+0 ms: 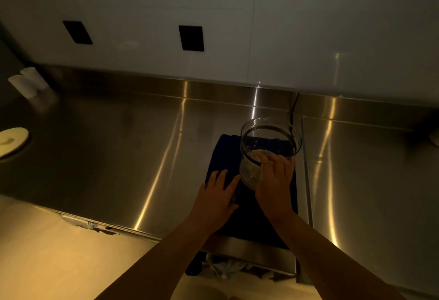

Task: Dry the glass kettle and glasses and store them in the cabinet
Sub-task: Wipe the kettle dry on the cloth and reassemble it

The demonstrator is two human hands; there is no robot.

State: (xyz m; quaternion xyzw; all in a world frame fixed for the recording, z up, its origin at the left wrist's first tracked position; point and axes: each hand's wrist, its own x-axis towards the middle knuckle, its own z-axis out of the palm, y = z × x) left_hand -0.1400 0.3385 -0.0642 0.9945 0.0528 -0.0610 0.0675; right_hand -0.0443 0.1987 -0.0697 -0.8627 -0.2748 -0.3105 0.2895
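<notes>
A clear glass kettle (268, 142) with a dark band under its rim stands on a dark blue cloth (225, 154) spread on the steel counter. My right hand (275, 180) grips the kettle's near side, fingers curled over the rim and reaching inside. My left hand (217, 194) lies flat on the cloth just left of the kettle, fingers straight. A dark handle part sits between the two hands, mostly hidden. No drinking glasses are in view.
The steel counter (118, 152) runs left and right, with a raised back edge against a white wall holding two black sockets (191, 38). Two white cylinders (28, 81) stand far left, a round white lid (11, 140) below them. The counter's front edge is near my forearms.
</notes>
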